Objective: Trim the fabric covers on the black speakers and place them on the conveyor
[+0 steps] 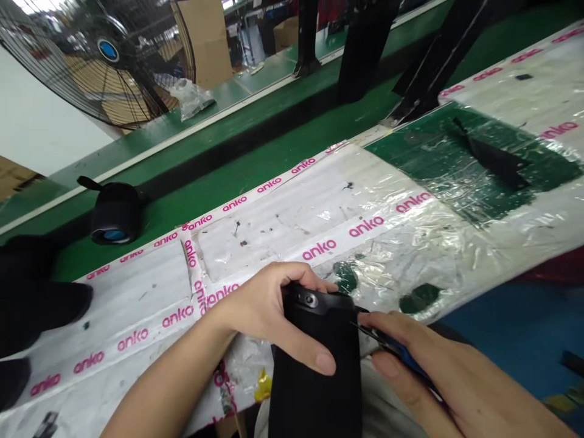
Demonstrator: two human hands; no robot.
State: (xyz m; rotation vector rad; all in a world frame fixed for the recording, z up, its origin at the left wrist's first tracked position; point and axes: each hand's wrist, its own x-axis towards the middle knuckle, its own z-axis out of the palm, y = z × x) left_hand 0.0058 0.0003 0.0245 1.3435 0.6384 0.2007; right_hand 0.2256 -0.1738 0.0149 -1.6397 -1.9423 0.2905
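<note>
My left hand (283, 322) is wrapped around a black fabric-covered piece (319, 389), its thumb lying across the front. The piece has a smooth hard upper end with small round fittings, and its lower part hangs down past the bench edge towards my lap. In my right hand (424, 365) is a slim blue-handled tool (399, 350) with a thin dark metal tip. That tip meets the right edge of the black piece, just below the hard end. Fingers hide much of the handle, and the tool's exact kind cannot be made out.
White sheeting printed in pink covers the bench (274, 243). A black rounded speaker-like item (116, 210) with a strap stands on the green surface at left, near dark pieces (41, 310). A black scrap (493, 155) lies at right. Behind are a fan (109, 55) and black uprights (365, 48).
</note>
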